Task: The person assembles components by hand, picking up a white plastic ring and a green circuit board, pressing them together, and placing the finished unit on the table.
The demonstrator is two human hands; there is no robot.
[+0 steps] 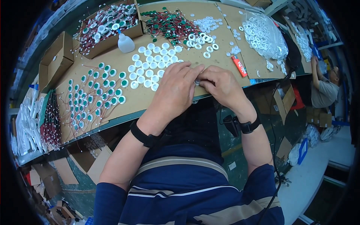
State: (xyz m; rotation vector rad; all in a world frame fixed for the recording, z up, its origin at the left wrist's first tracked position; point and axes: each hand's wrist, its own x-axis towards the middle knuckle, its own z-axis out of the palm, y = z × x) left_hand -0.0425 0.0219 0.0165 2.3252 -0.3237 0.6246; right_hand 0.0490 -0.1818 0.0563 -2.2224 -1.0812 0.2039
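Note:
My left hand (176,85) and my right hand (224,84) meet over the table's front edge, fingertips pinched together. Between them a small whitish piece (197,81) shows; the fingers cover most of it, so its kind is unclear. Just left of my left hand, white round cups (149,59) lie in close rows on the brown cardboard top. Beyond my hands is a loose heap of white rings (202,39). Further left, several white discs with green centres and thin red wires (98,92) are spread out.
A white squeeze bottle (125,43) stands beside a carton of wired discs (108,28). Green wired parts (170,24) lie at the back. To the right are a red lighter (239,66) and a clear bag of white rings (262,35). Another person (325,88) works far right.

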